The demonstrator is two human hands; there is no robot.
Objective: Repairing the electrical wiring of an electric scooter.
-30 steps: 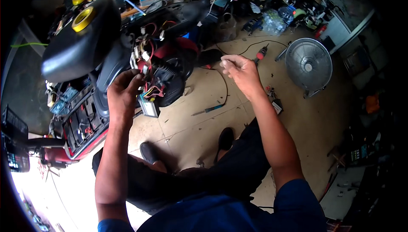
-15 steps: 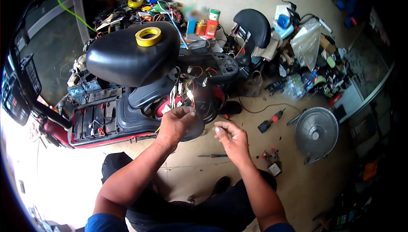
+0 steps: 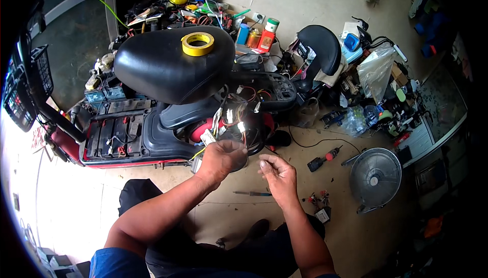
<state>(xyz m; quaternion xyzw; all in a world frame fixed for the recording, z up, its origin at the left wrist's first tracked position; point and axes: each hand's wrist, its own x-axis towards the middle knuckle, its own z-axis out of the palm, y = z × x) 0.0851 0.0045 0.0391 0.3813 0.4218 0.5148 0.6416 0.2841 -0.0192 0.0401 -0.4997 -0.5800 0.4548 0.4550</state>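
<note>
My left hand [image 3: 222, 159] is closed on thin wires [image 3: 244, 139] beside the open middle of a scooter [image 3: 152, 134]. White plug connectors [image 3: 241, 126] hang on the loose wiring just above its fingers. My right hand [image 3: 279, 177] is a little to the right, thumb and fingertips brought together in a pinch; whatever they hold, if anything, is too small to make out. The scooter's black seat [image 3: 147, 67] is tipped up beyond my hands, with a roll of yellow tape [image 3: 197, 44] resting on it.
A soldering iron [image 3: 252, 193] lies on the floor below my hands. To the right are a cordless drill [image 3: 325, 159], a round metal fan [image 3: 375, 177] and a small box [image 3: 322, 214] by loose parts. Tools and bottles [image 3: 266, 41] crowd the far wall. Batteries [image 3: 109, 138] sit in the scooter's floor.
The view has shifted, so the scooter and seat appear farther right. My left hand keeps its grip on the wires, and both hands appear slightly lower. My right hand stays pinched.
</note>
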